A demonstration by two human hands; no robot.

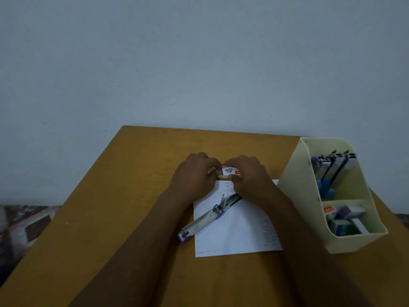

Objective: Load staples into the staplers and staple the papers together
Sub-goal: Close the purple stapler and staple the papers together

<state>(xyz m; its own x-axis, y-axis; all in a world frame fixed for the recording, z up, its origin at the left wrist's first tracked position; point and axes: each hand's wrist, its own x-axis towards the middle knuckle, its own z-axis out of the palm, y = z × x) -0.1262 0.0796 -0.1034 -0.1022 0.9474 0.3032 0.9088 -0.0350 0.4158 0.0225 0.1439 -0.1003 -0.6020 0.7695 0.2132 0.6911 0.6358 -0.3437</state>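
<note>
A small white staple box [230, 171] with a red label is held above the far edge of the papers [238, 227]. My left hand [195, 176] pinches its left end and my right hand [249, 176] grips its right end, so most of the box is hidden by my fingers. A purple stapler [207, 219] lies flipped open across the left side of the white sheets, its metal staple channel facing up. The papers lie flat on the brown table [132, 196].
A cream desk organiser [309, 196] stands at the table's right edge, with several staplers in its rear compartment and staple boxes in the front one. A pale wall rises behind the table. Patterned fabric [24, 224] shows past the left edge.
</note>
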